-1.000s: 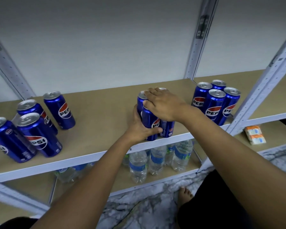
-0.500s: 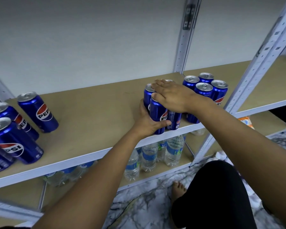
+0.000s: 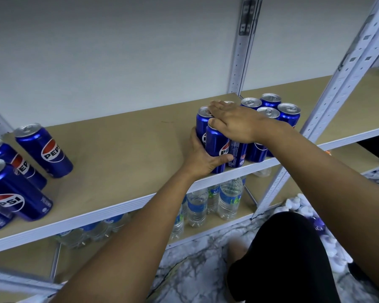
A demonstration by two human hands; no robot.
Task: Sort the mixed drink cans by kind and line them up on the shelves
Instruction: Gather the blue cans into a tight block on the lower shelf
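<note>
Pepsi cans (image 3: pixel 217 147) in a tight cluster at the shelf (image 3: pixel 123 149) front edge, left hand (image 3: pixel 202 159) wrapped round their side, right hand (image 3: pixel 234 123) flat on the tops, second can group (image 3: pixel 271 112) just beside, open board leftward

Glossy blue metal cans (image 3: pixel 43 149) with bare silvery tops stand on a matt, smooth tan wooden board (image 3: pixel 123 147). The shelf frame (image 3: pixel 341 84) is white painted metal. Clear plastic bottles (image 3: pixel 230 197) sit below, above a polished marble-look floor (image 3: pixel 195 272).
</note>
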